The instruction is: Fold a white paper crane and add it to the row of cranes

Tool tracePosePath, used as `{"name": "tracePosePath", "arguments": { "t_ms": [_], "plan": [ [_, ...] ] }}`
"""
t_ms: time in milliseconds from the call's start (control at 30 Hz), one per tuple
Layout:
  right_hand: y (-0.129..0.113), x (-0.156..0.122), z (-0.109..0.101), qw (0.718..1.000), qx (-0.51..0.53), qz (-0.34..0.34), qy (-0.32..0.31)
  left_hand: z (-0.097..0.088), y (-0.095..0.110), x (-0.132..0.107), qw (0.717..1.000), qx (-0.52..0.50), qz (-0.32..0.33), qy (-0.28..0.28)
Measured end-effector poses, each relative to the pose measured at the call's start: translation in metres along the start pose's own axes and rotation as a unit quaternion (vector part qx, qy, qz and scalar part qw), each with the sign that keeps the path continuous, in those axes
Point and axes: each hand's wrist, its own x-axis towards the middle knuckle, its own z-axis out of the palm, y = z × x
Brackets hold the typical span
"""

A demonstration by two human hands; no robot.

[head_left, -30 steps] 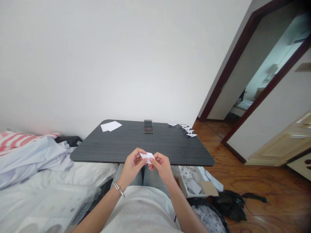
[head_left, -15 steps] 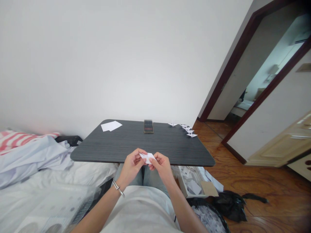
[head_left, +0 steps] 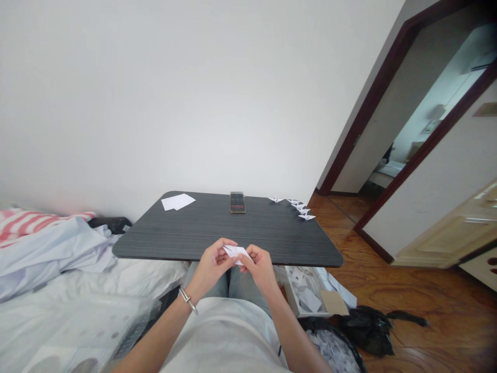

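A small folded piece of white paper [head_left: 236, 251] is pinched between my two hands, just over the near edge of the dark table [head_left: 217, 228]. My left hand [head_left: 213, 261] grips its left end with thumb and fingers. On the other side, my right hand [head_left: 256, 261] holds the right end, thumb lying on top. Several white folded paper cranes [head_left: 303, 210] stand at the table's far right. White paper sheets [head_left: 177, 201] lie overlapping at the far left.
A phone-like device [head_left: 237, 202] sits at the table's back middle, near the wall. Below right are an open box [head_left: 306, 298] of papers, a black-lined bin [head_left: 334, 347] of paper scraps and a black plastic bag [head_left: 367, 329]. A bed [head_left: 46, 290] with clothes is at left.
My left thumb has slid down and toward the paper's lower edge, so more of the paper's face shows. Both hands stay in about the same place.
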Motion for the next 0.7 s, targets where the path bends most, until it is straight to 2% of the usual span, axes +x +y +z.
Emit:
{"name": "tracePosePath", "arguments": {
  "t_ms": [133, 467, 700],
  "plan": [
    [0.000, -0.001, 0.000, 1.000, -0.011, -0.005, -0.005, -0.001, -0.001, 0.001, 1.000, -0.014, -0.025, 0.005],
    [0.002, 0.001, -0.003, 1.000, -0.013, 0.003, -0.019, -0.007, 0.006, 0.003, 0.997, -0.030, -0.060, -0.037],
    [0.003, 0.002, -0.007, 1.000, -0.010, 0.014, -0.022, -0.005, 0.018, 0.001, 0.996, -0.020, -0.079, -0.024]
  ]
}}
